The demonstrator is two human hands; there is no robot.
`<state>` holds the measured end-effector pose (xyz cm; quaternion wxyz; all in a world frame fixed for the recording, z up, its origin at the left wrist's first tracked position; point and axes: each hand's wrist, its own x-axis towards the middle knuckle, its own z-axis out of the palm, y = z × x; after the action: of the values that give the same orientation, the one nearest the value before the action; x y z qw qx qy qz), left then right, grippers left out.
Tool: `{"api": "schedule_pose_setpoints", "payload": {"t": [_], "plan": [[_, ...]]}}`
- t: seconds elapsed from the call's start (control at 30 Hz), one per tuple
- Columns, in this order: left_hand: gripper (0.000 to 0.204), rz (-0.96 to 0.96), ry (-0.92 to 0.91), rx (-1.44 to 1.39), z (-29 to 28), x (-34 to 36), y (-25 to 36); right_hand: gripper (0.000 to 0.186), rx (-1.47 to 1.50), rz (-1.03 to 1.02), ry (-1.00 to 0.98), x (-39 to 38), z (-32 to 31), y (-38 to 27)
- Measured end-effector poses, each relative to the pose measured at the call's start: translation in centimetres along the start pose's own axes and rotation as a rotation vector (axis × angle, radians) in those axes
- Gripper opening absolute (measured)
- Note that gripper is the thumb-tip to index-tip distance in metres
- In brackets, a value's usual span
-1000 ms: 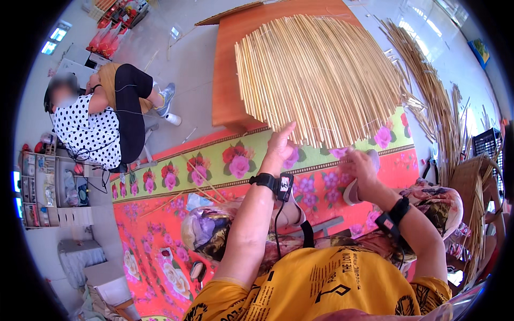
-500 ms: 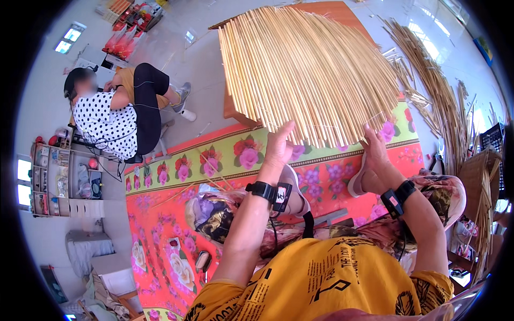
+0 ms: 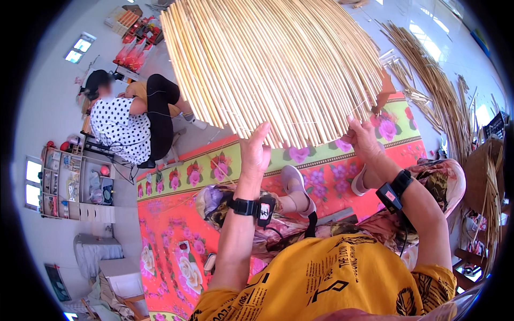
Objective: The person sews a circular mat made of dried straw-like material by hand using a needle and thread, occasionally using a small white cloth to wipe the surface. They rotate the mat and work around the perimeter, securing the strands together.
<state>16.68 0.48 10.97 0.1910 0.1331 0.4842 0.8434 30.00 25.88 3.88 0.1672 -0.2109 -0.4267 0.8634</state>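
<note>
A: Where is the stalk mat [image 3: 278, 64]?
B: At the far middle of the view, a broad sheet of straw-coloured stalks laid side by side, raised above a flowered red and green floor cloth [image 3: 166, 224]. Its far edge runs out of view.

A: How is it held?
B: By its near edge. The left hand [image 3: 254, 154] grips left of the middle, thumb on top, its other fingers hidden underneath. The right hand [image 3: 365, 140] pinches the same edge near the right corner. Both grips look narrow, closed on the stalks; how firmly, I cannot tell.

A: What would make this hold go well?
B: In my judgement, level hands, well apart, sharing the weight so the sheet does not sag or twist. Gripping several stalks together should spare the thin pale thread [image 3: 300, 123] across the near edge.

A: Anything around?
B: Far right, loose stalks [image 3: 428, 80] lie on the floor; on the left, a seated person in a spotted top [image 3: 120, 128].
</note>
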Motion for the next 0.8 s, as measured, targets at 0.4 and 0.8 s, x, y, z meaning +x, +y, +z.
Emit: {"api": "schedule_pose_setpoints", "payload": {"t": [0.4, 0.8], "plan": [[0.031, 0.589, 0.139, 0.537, 5.2, -4.6, 9.4, 0.051, -0.090, 0.425, -0.465, 4.9, 7.6, 2.9], [0.032, 0.901, -0.108, 1.659, 8.6, -1.5, 4.5, 0.053, 0.259, 0.241, -0.474, 5.3, 9.3, -0.3]]}}
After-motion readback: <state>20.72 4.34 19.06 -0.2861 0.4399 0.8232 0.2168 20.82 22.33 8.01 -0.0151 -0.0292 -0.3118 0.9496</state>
